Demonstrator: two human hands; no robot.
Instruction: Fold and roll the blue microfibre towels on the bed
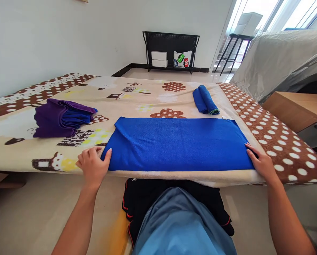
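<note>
A blue towel (174, 145) lies folded into a long flat rectangle along the near edge of the bed. My left hand (93, 166) is at its near left corner, thumb on the cloth, fingers apart from the thumb over the blanket. At the right end, my right hand (262, 163) rests with fingers stretched onto the towel's edge. A small crease runs through the towel's upper left part. Beyond its right end sits a rolled blue towel (205, 100) with a green edge. To the left, a purple cloth (52, 118) wraps partly around folded blue cloths (77, 117).
A patterned blanket (137, 102) with brown polka-dot borders covers the bed. Behind it stands a black rack (171, 44) with white boxes. A wooden box-like piece (296, 109) and a plastic-covered bulk (283, 60) are on the right. Black cloth (214, 205) lies by my lap.
</note>
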